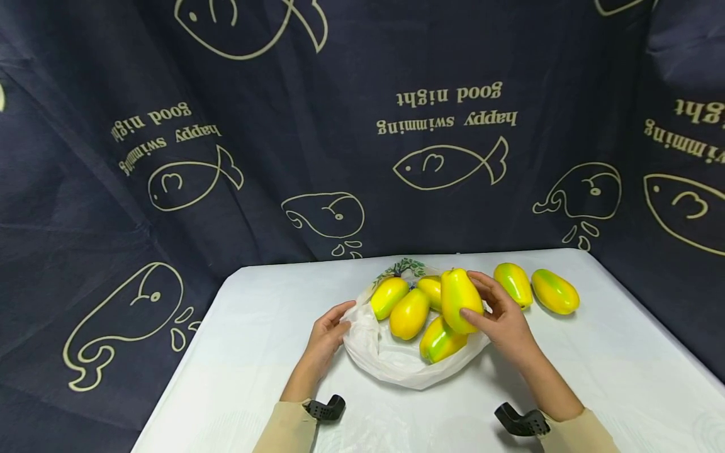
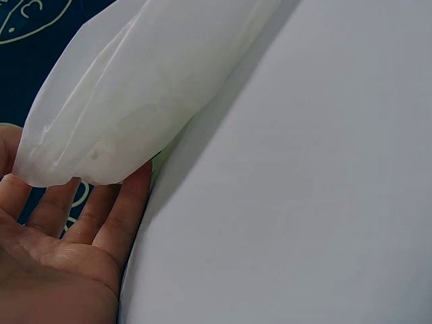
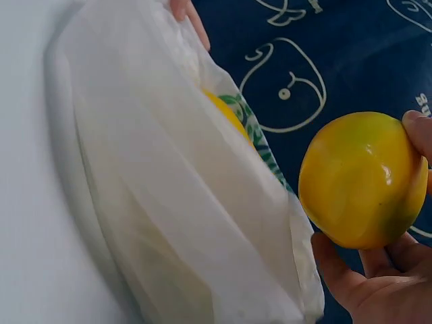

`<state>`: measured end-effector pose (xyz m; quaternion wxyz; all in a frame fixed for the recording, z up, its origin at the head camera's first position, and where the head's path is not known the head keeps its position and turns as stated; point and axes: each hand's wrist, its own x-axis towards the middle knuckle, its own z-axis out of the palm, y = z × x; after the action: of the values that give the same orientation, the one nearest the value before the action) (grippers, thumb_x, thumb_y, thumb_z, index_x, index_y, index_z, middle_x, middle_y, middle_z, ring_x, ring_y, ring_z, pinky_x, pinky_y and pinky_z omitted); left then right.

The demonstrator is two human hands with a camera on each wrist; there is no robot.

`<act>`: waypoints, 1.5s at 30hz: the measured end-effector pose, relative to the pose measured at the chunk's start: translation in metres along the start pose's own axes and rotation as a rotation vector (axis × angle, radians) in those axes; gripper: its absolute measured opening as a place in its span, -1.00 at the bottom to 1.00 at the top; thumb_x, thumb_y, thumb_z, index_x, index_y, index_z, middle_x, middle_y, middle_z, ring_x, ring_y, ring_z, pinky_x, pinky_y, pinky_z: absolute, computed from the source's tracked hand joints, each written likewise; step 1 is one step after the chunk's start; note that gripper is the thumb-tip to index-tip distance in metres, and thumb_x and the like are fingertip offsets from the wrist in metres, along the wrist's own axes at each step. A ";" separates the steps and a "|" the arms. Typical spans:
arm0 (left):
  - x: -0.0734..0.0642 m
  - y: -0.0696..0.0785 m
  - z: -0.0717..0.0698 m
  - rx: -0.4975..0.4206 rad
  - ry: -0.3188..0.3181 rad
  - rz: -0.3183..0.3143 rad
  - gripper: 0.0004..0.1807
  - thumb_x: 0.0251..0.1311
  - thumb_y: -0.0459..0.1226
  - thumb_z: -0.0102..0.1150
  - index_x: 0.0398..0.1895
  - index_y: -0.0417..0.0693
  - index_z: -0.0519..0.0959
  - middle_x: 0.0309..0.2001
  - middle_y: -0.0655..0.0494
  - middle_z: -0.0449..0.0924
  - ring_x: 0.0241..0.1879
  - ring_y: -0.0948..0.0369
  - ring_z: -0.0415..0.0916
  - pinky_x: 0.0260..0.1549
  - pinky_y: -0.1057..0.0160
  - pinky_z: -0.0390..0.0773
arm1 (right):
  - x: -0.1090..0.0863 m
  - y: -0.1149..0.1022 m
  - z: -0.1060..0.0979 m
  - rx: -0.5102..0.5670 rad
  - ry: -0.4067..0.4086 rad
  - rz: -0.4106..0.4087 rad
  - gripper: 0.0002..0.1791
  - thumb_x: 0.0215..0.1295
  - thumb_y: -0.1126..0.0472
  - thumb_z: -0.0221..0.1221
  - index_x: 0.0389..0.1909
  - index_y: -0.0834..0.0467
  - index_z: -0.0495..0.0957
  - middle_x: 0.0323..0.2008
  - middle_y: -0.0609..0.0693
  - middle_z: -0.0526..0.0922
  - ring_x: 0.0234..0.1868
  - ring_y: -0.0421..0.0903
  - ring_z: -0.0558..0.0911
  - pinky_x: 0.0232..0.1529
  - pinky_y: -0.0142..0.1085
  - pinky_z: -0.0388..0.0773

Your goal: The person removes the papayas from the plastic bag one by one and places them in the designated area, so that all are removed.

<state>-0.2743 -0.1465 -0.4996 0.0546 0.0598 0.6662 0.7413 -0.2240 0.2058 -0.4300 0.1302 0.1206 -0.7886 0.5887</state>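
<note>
A white plastic bag (image 1: 396,372) with a green leafy print lies with its mouth spread, and several yellow-green papayas (image 1: 409,313) sit in it. My left hand (image 1: 327,333) holds the left edge of the bag, thumb on one side and fingers on the other, as the left wrist view shows. Over the bag's right side, my right hand (image 1: 506,322) grips another papaya (image 1: 460,299) between thumb and fingers. That fruit is clear of the bag's rim in the right wrist view. There the bag's wall hides most of the fruit inside.
Two more papayas, one upright-leaning (image 1: 513,285) and one lying (image 1: 555,292), are on the white table (image 1: 243,352) right of the bag. A dark blue cloth (image 1: 317,138) with fish drawings hangs behind the table's far edge.
</note>
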 end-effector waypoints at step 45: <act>0.000 0.000 0.001 0.001 -0.006 0.011 -0.49 0.31 -0.49 0.02 0.34 -0.13 0.47 0.36 -0.14 0.41 0.08 0.22 0.51 -0.11 0.39 0.64 | -0.011 0.031 -0.120 -0.303 0.397 0.055 -0.26 0.37 0.19 0.23 0.51 -0.23 0.22 0.31 -0.42 0.31 0.07 -0.60 0.29 0.03 -0.79 0.22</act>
<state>-0.2737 -0.1461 -0.4996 0.0526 0.0658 0.6659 0.7412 -0.2163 0.3302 -0.4284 0.2829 -0.0399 -0.8300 0.4790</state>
